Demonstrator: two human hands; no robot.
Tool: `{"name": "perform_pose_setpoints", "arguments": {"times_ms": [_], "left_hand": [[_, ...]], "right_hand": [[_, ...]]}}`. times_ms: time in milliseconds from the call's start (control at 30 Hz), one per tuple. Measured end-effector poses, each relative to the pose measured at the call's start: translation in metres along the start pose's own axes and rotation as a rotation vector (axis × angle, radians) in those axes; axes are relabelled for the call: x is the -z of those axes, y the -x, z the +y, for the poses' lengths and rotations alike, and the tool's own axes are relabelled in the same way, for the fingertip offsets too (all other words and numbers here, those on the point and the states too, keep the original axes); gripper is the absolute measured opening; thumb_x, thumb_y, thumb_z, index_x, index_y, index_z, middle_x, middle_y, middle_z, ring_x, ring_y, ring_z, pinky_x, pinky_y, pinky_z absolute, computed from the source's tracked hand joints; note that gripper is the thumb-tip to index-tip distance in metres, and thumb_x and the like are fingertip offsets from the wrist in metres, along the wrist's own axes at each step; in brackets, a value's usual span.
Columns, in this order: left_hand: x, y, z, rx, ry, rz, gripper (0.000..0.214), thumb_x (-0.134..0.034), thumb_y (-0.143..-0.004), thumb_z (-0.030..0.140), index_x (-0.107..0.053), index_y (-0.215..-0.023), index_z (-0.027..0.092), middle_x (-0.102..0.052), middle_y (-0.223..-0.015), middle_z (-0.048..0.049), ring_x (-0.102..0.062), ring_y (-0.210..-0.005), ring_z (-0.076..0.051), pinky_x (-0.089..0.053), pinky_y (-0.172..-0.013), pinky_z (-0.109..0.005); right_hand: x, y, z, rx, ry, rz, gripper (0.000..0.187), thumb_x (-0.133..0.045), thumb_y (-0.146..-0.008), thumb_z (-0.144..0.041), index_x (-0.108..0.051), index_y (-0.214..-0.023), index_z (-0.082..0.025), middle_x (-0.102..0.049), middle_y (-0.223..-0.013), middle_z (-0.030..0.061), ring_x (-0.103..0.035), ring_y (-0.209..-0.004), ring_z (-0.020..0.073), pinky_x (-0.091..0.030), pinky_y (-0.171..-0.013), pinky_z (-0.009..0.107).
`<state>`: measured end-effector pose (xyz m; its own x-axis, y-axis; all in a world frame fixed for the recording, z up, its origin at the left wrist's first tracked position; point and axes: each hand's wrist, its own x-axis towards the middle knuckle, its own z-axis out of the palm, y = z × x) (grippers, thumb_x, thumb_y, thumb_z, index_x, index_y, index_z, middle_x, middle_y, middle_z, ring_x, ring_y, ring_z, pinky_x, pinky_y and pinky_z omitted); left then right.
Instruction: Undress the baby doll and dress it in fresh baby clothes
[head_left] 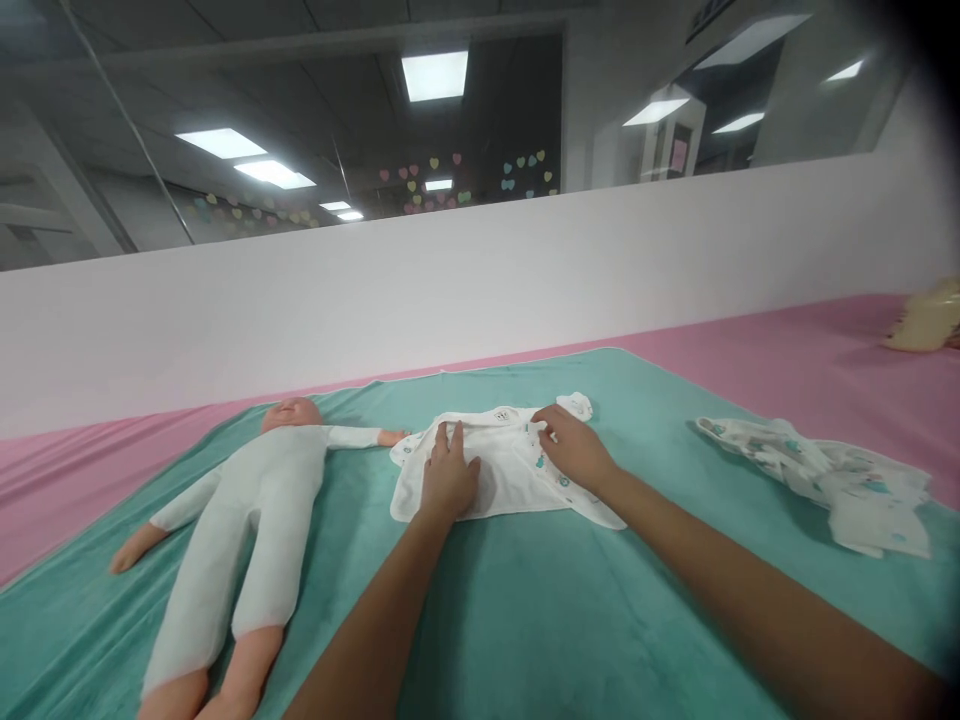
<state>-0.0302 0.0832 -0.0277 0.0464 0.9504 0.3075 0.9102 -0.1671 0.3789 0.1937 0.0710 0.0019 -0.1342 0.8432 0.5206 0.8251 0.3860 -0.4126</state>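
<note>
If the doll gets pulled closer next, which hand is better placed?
Probably left. The left hand lies flat on the doll-side half of the garment, nearest the outstretched arm of the doll. The right hand sits on the garment's other side, farther away.

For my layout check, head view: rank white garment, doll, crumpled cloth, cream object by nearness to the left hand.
1. White garment, under the left hand.
2. Doll, to its left.
3. Crumpled cloth, to the right.
4. Cream object, far right edge.
</note>
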Motion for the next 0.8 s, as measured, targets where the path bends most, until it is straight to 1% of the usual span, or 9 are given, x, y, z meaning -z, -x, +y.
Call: {"name": "perform_pose_setpoints", "arguments": {"times_ms": [100, 133, 200, 300, 367, 467, 600, 700, 800], "left_hand": [[0.001, -0.003, -0.003, 0.056, 0.057, -0.032, 0.068, -0.042, -0.084, 0.035, -0.014, -0.144, 0.023, 0.001, -0.153, -0.0116, -0.033, -0.13, -0.034, -0.035, -0.098, -0.046], [0.002, -0.003, -0.004, 0.068, 0.061, -0.046, 0.067, -0.041, -0.084, 0.034, -0.016, -0.144, 0.023, 0.001, -0.153, -0.0116, -0.032, -0.131, -0.033, -0.035, -0.099, -0.045], [0.003, -0.004, -0.004, 0.074, 0.049, -0.061, 0.064, -0.042, -0.083, 0.033, -0.021, -0.143, 0.02, -0.003, -0.153, -0.0117, -0.026, -0.135, -0.03, -0.032, -0.102, -0.042], [0.003, -0.002, -0.003, 0.04, 0.019, -0.067, 0.06, -0.042, -0.082, 0.031, -0.029, -0.139, 0.018, -0.013, -0.151, -0.0129, -0.019, -0.137, -0.027, -0.027, -0.106, -0.042], [0.003, -0.002, -0.002, -0.004, 0.002, -0.063, 0.055, -0.041, -0.082, 0.029, -0.035, -0.136, 0.018, -0.023, -0.148, -0.0121, -0.022, -0.136, -0.027, -0.026, -0.107, -0.043], [0.003, -0.001, -0.001, -0.048, -0.013, -0.058, 0.049, -0.04, -0.083, 0.028, -0.042, -0.131, 0.02, -0.035, -0.143, -0.0104, -0.029, -0.132, -0.026, -0.025, -0.107, -0.044], [0.002, 0.0, -0.002, -0.03, 0.022, -0.064, 0.049, -0.04, -0.083, 0.029, -0.043, -0.131, 0.019, -0.039, -0.14, -0.0106, -0.032, -0.13, -0.026, -0.025, -0.107, -0.044], [0.004, 0.0, -0.002, -0.051, 0.091, -0.041, 0.045, -0.04, -0.083, 0.027, -0.046, -0.128, 0.02, -0.041, -0.14, -0.008, -0.034, -0.13, -0.024, -0.026, -0.108, -0.042], [0.006, 0.001, 0.0, -0.084, 0.182, 0.005, 0.041, -0.039, -0.084, 0.025, -0.05, -0.123, 0.022, -0.041, -0.14, -0.0033, -0.037, -0.128, -0.019, -0.028, -0.108, -0.035]], "right_hand": [[-0.027, -0.016, -0.007, 0.116, 0.166, -0.284, 0.04, -0.038, -0.081, -0.01, -0.053, -0.115, -0.027, -0.053, -0.125, 0.0008, -0.058, -0.095, 0.0169, -0.042, -0.072, 0.027], [-0.035, -0.022, -0.008, 0.132, 0.228, -0.352, 0.041, -0.04, -0.081, -0.011, -0.054, -0.115, -0.028, -0.054, -0.125, 0.0009, -0.058, -0.096, 0.0179, -0.042, -0.072, 0.027], [-0.046, -0.034, -0.006, 0.112, 0.307, -0.415, 0.039, -0.042, -0.082, -0.014, -0.055, -0.115, -0.029, -0.056, -0.123, 0.0021, -0.058, -0.096, 0.0201, -0.042, -0.072, 0.029], [-0.055, -0.055, -0.001, 0.042, 0.34, -0.396, 0.04, -0.037, -0.087, -0.022, -0.049, -0.125, -0.028, -0.056, -0.122, 0.0049, -0.057, -0.101, 0.0232, -0.042, -0.077, 0.032], [-0.061, -0.068, 0.001, -0.004, 0.368, -0.386, 0.042, -0.035, -0.088, -0.025, -0.045, -0.128, -0.028, -0.057, -0.121, 0.0071, -0.057, -0.1, 0.0252, -0.043, -0.076, 0.035], [-0.073, -0.082, -0.001, -0.053, 0.404, -0.386, 0.04, -0.037, -0.087, -0.026, -0.049, -0.125, -0.025, -0.058, -0.116, 0.0106, -0.061, -0.09, 0.0257, -0.045, -0.071, 0.036], [-0.089, -0.081, -0.002, -0.074, 0.414, -0.359, 0.04, -0.033, -0.087, -0.024, -0.051, -0.122, -0.022, -0.053, -0.123, 0.0125, -0.061, -0.09, 0.0247, -0.046, -0.071, 0.037], [-0.095, -0.075, 0.002, -0.071, 0.393, -0.314, 0.044, -0.024, -0.091, -0.027, -0.044, -0.13, -0.025, -0.046, -0.135, 0.0086, -0.057, -0.102, 0.025, -0.046, -0.079, 0.039], [-0.096, -0.071, 0.006, -0.081, 0.375, -0.281, 0.047, -0.021, -0.092, -0.03, -0.034, -0.137, -0.026, -0.037, -0.143, 0.007, -0.053, -0.109, 0.0263, -0.044, -0.084, 0.042]]}}
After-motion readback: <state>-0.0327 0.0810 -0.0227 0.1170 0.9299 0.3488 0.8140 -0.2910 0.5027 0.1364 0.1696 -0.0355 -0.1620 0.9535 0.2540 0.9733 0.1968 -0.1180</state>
